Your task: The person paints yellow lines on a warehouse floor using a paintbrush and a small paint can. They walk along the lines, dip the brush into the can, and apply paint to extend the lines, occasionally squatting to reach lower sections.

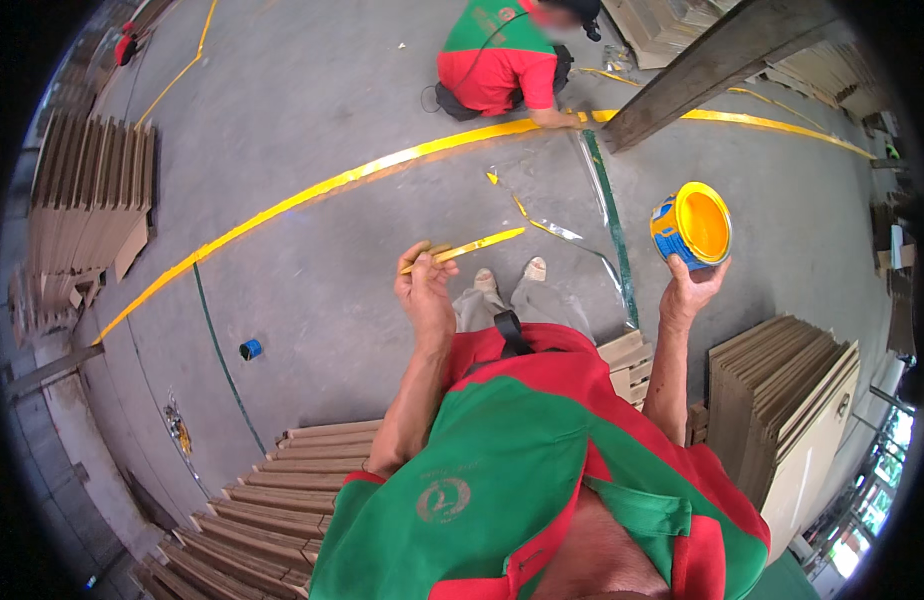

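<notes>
My left hand grips a thin stick coated in yellow paint, held out over the grey floor. My right hand holds up a blue can full of yellow paint, its open top tilted toward me. The two hands are apart, with the stick's tip pointing toward the can. My shoes show on the concrete between the hands.
A curved yellow painted line crosses the floor; another person in a red and green shirt crouches at it. Peeled clear tape strips lie nearby. Stacks of flat boards stand left, right and behind. A small blue object sits on the floor.
</notes>
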`<state>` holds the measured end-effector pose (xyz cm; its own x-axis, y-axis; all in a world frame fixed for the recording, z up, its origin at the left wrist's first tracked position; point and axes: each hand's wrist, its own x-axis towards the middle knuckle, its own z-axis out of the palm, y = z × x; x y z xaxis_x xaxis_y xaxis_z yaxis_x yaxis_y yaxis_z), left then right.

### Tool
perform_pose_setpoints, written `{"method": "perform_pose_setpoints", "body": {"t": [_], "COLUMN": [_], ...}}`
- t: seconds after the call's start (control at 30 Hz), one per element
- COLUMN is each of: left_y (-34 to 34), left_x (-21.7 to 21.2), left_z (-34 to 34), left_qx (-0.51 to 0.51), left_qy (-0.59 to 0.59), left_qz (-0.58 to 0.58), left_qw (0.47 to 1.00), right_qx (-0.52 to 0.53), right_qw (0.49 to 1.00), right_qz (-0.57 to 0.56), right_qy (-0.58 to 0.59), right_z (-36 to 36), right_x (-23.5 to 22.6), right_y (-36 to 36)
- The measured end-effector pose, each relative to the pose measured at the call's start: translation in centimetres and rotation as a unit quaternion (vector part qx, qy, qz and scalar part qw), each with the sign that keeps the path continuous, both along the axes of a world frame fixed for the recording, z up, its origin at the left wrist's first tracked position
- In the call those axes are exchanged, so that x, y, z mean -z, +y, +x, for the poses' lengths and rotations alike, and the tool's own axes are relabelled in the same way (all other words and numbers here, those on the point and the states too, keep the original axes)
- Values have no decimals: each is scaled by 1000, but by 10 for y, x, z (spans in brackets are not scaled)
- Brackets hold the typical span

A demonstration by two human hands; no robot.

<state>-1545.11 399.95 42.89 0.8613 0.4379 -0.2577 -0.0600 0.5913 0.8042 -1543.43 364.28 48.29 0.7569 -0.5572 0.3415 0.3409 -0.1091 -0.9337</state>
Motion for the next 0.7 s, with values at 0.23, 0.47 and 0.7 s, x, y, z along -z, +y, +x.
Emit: {"method": "perform_pose_setpoints", "body": {"t": [0.23, 0.47, 0.7], "left_y": [-9, -28, -61], "left_x": [-10, -65, -99], "left_z": [8, 52, 108], "left_qx": [20, 94, 176], "left_qy": [-12, -88, -149], "left_qz": [1, 44, 65], "left_qw": [1000, 991, 971], "right_qx": [16, 23, 69], "right_qw": [1000, 999, 996], "right_qz": [-1, 27, 52], "right_qy": [24, 38, 38], "right_z": [-9, -14, -9], "right_x": [2, 9, 11], "right_y": [-11, -17, -23]}}
